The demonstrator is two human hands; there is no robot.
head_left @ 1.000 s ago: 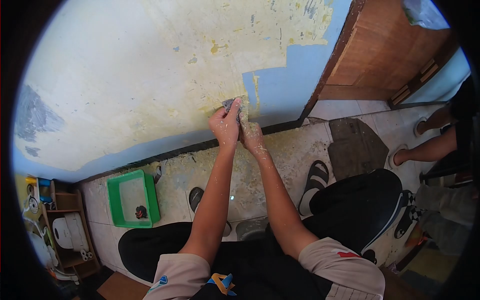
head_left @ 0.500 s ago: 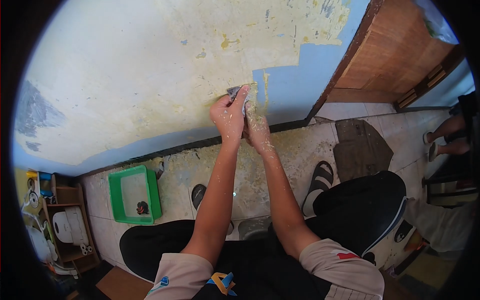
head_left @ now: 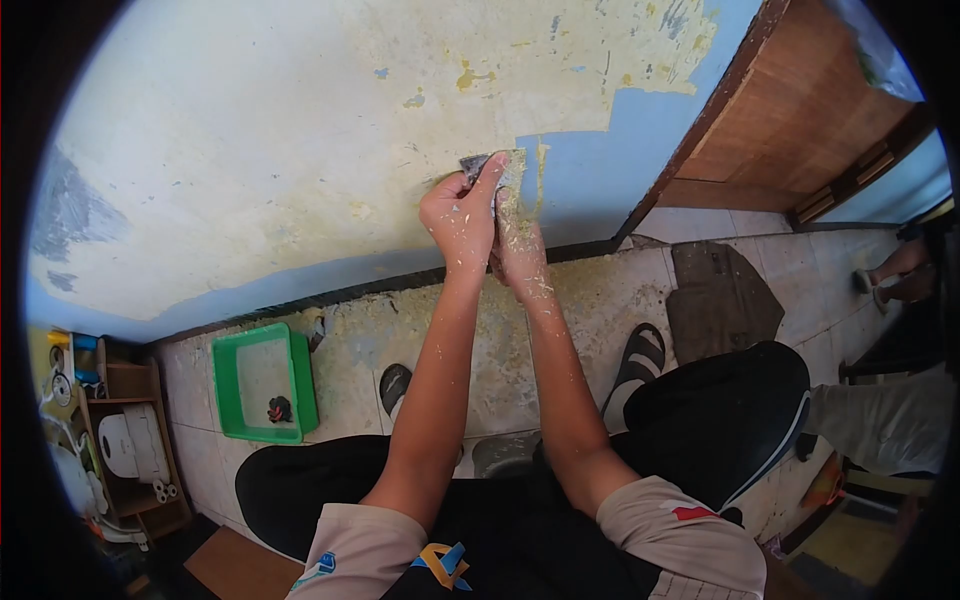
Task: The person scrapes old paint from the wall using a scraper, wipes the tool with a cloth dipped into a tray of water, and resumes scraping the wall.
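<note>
A scraper point(head_left: 476, 164) with a flat metal blade is pressed against the wall point(head_left: 300, 130), near the border between stripped pale patches and blue paint. My left hand point(head_left: 460, 222) grips the blade from the left, its thumb lying along the face. Just below and to the right, my right hand point(head_left: 520, 250) is closed around the lower part of the tool, whose handle is mostly hidden. Yellowish paint flakes cling to both hands and forearms, thickest on the right hand and along the blade's right side.
A green tray point(head_left: 303, 375) with a small dark item inside sits on the floor at left, beside a wooden shelf point(head_left: 125, 387). Paint scrapings litter the tiles under the wall. A dark cloth point(head_left: 722, 300) lies at right, near a wooden door point(head_left: 765, 100). Another person's legs point(head_left: 895, 265) show far right.
Both hands and the scraper have slid a little up the wall. The view has shifted slightly, and the other person's feet at far right have moved.
</note>
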